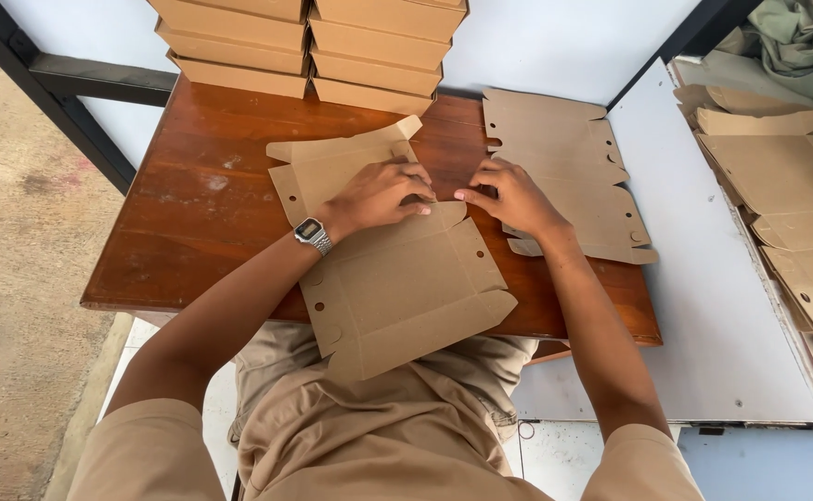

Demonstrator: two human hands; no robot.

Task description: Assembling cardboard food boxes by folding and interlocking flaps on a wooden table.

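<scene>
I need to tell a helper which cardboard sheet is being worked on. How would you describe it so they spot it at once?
On the brown wooden table, look at the near edge in front of the person. The flat cardboard box blank there lies alone under the left hand and right hand, unlike the untouched pile of blanks beside it.

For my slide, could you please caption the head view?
Both hands, left hand and right hand, press a flat cardboard box blank on a wooden table.
</scene>
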